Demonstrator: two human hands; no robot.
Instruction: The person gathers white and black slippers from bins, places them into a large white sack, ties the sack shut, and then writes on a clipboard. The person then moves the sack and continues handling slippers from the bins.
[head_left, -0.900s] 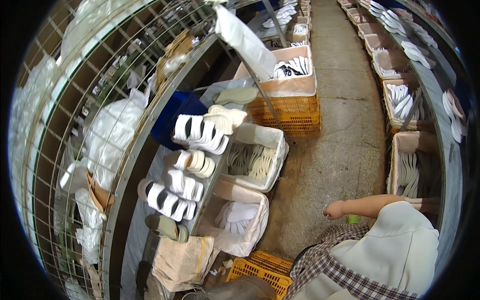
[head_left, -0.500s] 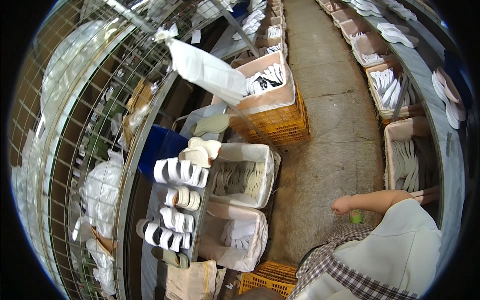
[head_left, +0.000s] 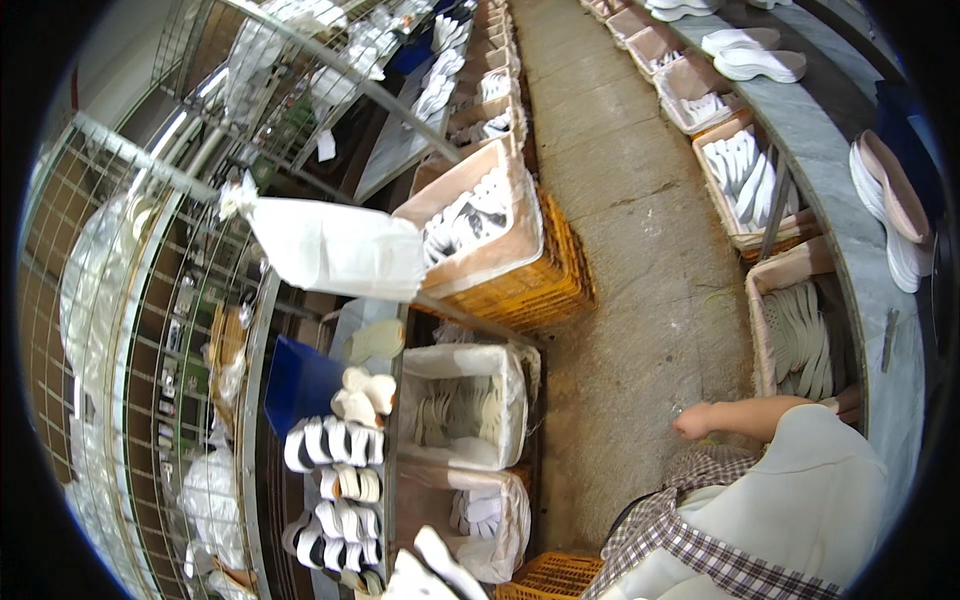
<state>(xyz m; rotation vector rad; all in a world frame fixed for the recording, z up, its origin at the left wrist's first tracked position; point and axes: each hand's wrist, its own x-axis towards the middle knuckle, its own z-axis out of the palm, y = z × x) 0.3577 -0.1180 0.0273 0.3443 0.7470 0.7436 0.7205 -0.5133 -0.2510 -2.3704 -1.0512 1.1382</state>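
My right hand (head_left: 692,421) is closed in a loose fist over the aisle floor, at the end of a bare forearm below a cream sleeve. Whatever it may hold is hidden. My left hand is out of view. White shoe soles (head_left: 447,565) rise into the picture at the bottom edge; what supports them is not visible. Just beyond them, rows of white and black soles (head_left: 333,443) stand on the left bench. A cloth-lined bin of pale soles (head_left: 465,355) and another bin of white soles (head_left: 517,497) sit beside that bench.
A hanging white bag (head_left: 335,247) and a wire mesh rack (head_left: 130,370) stand at left. Orange crates (head_left: 562,275) border the concrete aisle (head_left: 630,250). Along the right runs a grey bench (head_left: 815,150) bearing loose soles (head_left: 760,65), with lined bins beneath.
The view has shifted, with the left bench and hanging bag now farther left. White soles have come in at the bottom edge. My right hand stays closed; the green thing near it is gone from sight.
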